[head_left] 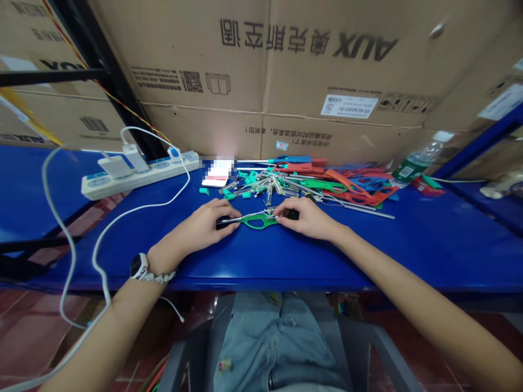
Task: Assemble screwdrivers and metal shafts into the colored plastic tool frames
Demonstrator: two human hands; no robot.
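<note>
A green lighter shell [258,220], the long-necked kind, lies on the blue table in front of me. My left hand [210,220] is closed round its dark and metal neck. At the other end my right hand [304,215] pinches near the shell's body, with thumb and forefinger together on small parts whose shape I cannot make out. Thin wires show along the upper edge of the shell. Just behind it is a pile of clear lighter tanks [269,191] with loose wires and small teal pieces [227,194].
Red, blue and green lighter shells [351,188] and metal tubes lie at the back right, beside a plastic bottle [419,160]. A white power strip [141,174] with plugs and a trailing white cable [100,239] is on the left. Large cardboard boxes [286,71] stand behind the table.
</note>
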